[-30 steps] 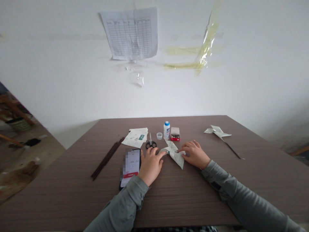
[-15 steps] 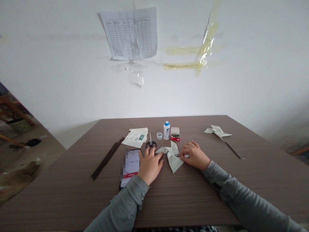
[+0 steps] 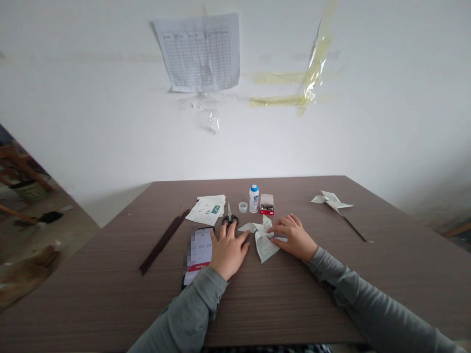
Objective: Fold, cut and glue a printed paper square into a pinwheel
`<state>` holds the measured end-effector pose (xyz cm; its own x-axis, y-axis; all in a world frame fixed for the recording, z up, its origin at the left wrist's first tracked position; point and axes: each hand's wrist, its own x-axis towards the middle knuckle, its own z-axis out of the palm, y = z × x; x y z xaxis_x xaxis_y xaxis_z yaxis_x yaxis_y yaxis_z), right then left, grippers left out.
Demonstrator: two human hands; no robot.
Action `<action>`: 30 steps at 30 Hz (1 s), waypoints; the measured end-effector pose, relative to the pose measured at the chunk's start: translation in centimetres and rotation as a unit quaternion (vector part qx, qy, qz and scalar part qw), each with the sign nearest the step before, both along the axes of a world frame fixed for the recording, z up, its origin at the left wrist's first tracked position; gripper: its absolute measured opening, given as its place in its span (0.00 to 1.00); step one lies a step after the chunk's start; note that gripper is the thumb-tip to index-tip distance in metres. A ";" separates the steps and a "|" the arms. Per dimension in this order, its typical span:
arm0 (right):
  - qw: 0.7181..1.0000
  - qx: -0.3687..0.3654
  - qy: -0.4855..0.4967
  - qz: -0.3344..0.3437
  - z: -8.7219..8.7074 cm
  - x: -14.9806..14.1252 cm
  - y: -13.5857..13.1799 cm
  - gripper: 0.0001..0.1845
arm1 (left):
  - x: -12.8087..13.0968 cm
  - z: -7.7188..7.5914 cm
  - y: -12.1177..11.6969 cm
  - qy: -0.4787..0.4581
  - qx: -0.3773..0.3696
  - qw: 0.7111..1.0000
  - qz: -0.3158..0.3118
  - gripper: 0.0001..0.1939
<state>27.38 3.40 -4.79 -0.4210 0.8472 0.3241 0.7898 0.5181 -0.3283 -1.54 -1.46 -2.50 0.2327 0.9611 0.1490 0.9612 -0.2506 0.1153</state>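
A folded paper pinwheel (image 3: 265, 247) with printed text lies on the brown table (image 3: 279, 304) between my hands. My right hand (image 3: 293, 237) bends its fingers and thumb over the pinwheel's right side and middle, holding it there. My left hand (image 3: 228, 250) rests with fingers spread; its index fingertip is at the tip of the pinwheel's left blade. Black-handled scissors (image 3: 230, 219) lie just beyond the left fingertips. Beside that hand is a phone (image 3: 200, 247) showing a running timer. What the right fingertips touch is partly hidden.
Behind the pinwheel stand a blue-capped white bottle (image 3: 254, 200), a small clear cup (image 3: 243, 207) and a red box (image 3: 267, 206) of small metal pieces. Paper sheets (image 3: 206, 210) and dark sticks (image 3: 165, 241) lie left. Another pinwheel on a stick (image 3: 333, 200) lies right.
The pinwheel has turned and shifted slightly left, its lower blade now pointing more towards me. My right fingers have moved a little left over its middle. The left hand has barely moved.
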 end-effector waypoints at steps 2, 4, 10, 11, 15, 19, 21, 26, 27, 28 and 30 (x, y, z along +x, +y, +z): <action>1.000 0.002 -0.009 -0.002 -0.1 -0.2 -0.1 0.14 | 0.0 0.1 0.0 -0.001 -0.004 1.000 0.002 0.27; 1.000 -0.004 -0.018 -0.007 -0.1 -0.3 -0.2 0.13 | 0.1 0.2 0.0 -0.002 -0.010 1.000 0.005 0.28; 1.000 -0.012 -0.025 -0.010 -0.2 -1.0 -0.4 0.12 | 0.3 0.5 -0.1 -0.013 -0.014 1.000 0.012 0.27; 0.999 -0.012 -0.029 -0.010 -0.1 -1.1 -0.5 0.13 | 0.4 0.5 -0.1 -0.017 -0.013 1.000 0.016 0.26; 0.999 -0.017 -0.038 -0.016 -0.1 -1.2 -0.6 0.13 | 0.4 0.9 -0.2 -0.021 -0.016 0.999 0.022 0.24; 1.000 -0.007 -0.017 -0.017 -0.3 -1.0 -0.6 0.12 | 0.3 0.9 -0.1 -0.024 -0.015 0.999 0.018 0.24; 1.000 -0.005 -0.014 -0.017 -0.5 -0.8 -0.5 0.13 | 0.2 0.6 0.0 -0.027 -0.004 0.999 0.018 0.23; 1.000 -0.005 -0.011 -0.020 -0.8 -0.6 -0.1 0.13 | 0.2 0.1 0.1 -0.030 0.016 0.999 0.020 0.24; 1.000 -0.004 -0.009 -0.022 -0.9 -0.6 -0.1 0.13 | 0.2 0.2 0.1 -0.031 0.013 0.999 0.020 0.24; 1.000 -0.004 -0.007 -0.024 -0.9 -0.7 -0.1 0.13 | 0.2 0.3 0.1 -0.031 0.009 0.999 0.020 0.24; 1.000 -0.006 -0.006 -0.026 -0.9 -0.7 -0.1 0.14 | 0.2 0.6 0.1 -0.028 -0.002 0.999 0.020 0.24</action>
<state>26.66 3.29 -5.66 -0.3795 0.8721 0.3090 0.8194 0.4719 -0.3254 -1.33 -1.40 -1.86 0.1860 0.9698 0.1575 0.9624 -0.2121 0.1695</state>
